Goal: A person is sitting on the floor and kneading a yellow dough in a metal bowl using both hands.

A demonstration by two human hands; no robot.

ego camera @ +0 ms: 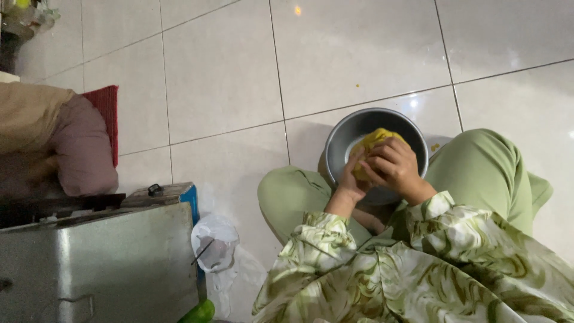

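Right now both of your hands are wrapped round a lump of yellow dough [375, 141], soft and rounded, its surface slightly rough and matte. Your left hand [351, 178] cups it from the near-left side, fingers curled in against the mass. Your right hand [396, 167] lies over the top and front, fingers bent and closed down on the dough. The lump sits over a round metal bowl [344, 140], grey and smooth with a dull sheen and a thin rolled rim. I can't tell whether the dough touches the bowl's bottom; your hands hide that.

The bowl rests on the glossy white floor tiles [359, 48], cradled between your knees in plain green trousers [484, 167]. Your sleeves are a silky swirled green-and-cream fabric [442, 221].

On edges: the bowl's near rim is tucked under your wrists, and a knee stands just beside it on either side. The far rim faces open tile, with a few yellow crumbs [434, 146] just beside the right edge. Well off to your left stands a boxy steel cabinet [101, 269], a crumpled clear plastic bag [215, 245] by its corner, and a red mat [107, 113] beyond.
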